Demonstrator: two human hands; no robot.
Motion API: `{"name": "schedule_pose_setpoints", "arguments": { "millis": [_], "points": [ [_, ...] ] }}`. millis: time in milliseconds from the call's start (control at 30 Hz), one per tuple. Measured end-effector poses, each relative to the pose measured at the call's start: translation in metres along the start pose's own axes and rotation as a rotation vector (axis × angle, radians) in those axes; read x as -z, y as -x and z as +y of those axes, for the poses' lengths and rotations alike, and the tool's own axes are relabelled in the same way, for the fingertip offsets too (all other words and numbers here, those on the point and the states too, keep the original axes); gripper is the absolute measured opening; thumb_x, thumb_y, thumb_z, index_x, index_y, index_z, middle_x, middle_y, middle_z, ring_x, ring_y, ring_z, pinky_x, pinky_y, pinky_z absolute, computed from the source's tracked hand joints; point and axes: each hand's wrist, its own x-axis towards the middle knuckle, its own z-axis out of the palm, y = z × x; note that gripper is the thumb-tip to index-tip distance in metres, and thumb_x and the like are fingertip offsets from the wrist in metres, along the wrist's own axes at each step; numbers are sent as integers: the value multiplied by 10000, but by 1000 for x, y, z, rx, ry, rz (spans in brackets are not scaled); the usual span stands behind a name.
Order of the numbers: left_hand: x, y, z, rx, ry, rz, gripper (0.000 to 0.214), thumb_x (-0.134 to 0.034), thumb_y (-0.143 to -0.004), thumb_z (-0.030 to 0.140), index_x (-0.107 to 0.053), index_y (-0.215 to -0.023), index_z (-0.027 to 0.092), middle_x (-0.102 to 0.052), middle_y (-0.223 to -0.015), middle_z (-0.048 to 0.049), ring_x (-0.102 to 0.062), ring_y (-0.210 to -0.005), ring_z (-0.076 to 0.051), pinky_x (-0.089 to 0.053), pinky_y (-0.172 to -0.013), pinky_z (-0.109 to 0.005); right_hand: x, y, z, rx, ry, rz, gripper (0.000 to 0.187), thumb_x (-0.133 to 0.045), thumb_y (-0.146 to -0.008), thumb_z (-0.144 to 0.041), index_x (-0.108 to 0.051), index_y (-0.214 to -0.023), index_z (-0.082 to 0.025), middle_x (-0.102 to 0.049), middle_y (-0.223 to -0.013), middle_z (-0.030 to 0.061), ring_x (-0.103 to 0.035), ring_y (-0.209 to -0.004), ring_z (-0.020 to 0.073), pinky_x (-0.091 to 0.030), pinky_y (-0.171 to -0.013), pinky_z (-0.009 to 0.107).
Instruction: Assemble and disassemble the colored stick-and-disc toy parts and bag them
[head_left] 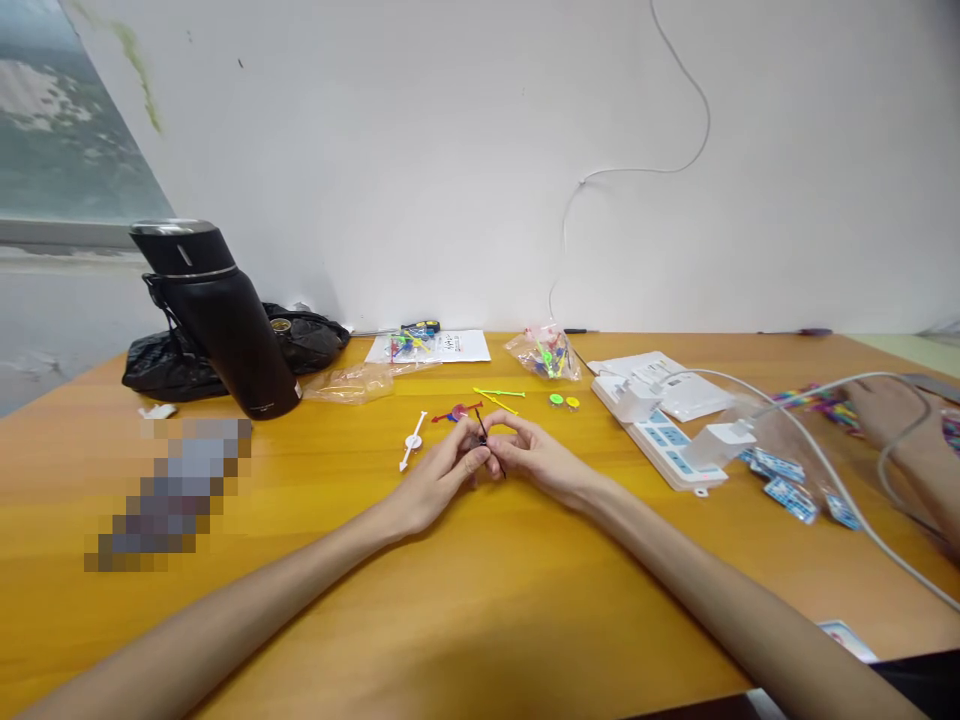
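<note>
Both my hands meet over the middle of the table, fingertips pinched together around a small black arrow-shaped spinner (pixel 481 425). My left hand (pixel 448 462) grips it from the left and my right hand (pixel 534 452) from the right; the spinner's centre is mostly covered by fingers. A white arrow spinner (pixel 412 442) lies just left of my left hand. Beyond my fingertips is a red arrow spinner (pixel 459 411) with a blue piece partly hidden by it. Loose yellow (pixel 501 403) and green (pixel 501 392) arrows rest farther back, with a green disc (pixel 556 400) and a yellow disc (pixel 573 403).
A black bottle (pixel 225 320) stands at left before a black bag (pixel 315 338); a blurred-out object (pixel 176 490) lies nearer. Bagged coloured pieces (pixel 546 355) sit at the back. Right: a power strip (pixel 664 440), cables, blue-white packets (pixel 787 495) and another person's hand (pixel 885 410).
</note>
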Motion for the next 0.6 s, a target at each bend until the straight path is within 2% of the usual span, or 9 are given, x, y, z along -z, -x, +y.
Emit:
{"name": "schedule_pose_setpoints", "arguments": {
  "millis": [100, 233, 433, 600],
  "points": [
    [-2, 2, 3, 30, 74, -47, 267, -428, -1048, 474, -470, -1099, 216, -607, -961, -34, -509, -810, -160, -438, -736, -273, 2, 1, 1, -18, -15, -46, 296, -732, -918, -406, -589, -1076, -200, -609, -716, -37, -553, -681, 104, -465, -757, 252],
    [-3, 4, 6, 42, 123, -85, 263, -403, -1052, 478, -443, -1071, 219, -605, -951, -39, -498, -786, -156, -448, -746, -286, 0, 1, 1, 4, 19, -71, 295, -736, -906, -432, -584, -942, -182, -602, -699, -28, -559, -684, 121, -493, -790, 298],
    [-3, 6, 7, 23, -109, -24, 243, -345, -1065, 454, -437, -1036, 231, -603, -923, -32, -526, -772, -177, -436, -743, -309, -11, -1, 0, 3, 67, 57, 352, -791, -843, -463, -579, -853, -182, -626, -654, -27, -573, -624, 114, -475, -702, 257],
    [-2, 4, 1, -27, -200, -13, 195, -328, -1066, 369, -417, -970, 224, -573, -884, -13, -539, -809, -176, -408, -782, -311, -14, -3, 4, 3, 72, 76, 373, -810, -816, -477, -586, -863, -183, -659, -681, -13, -596, -626, 118, -475, -673, 252]
  ]
}}
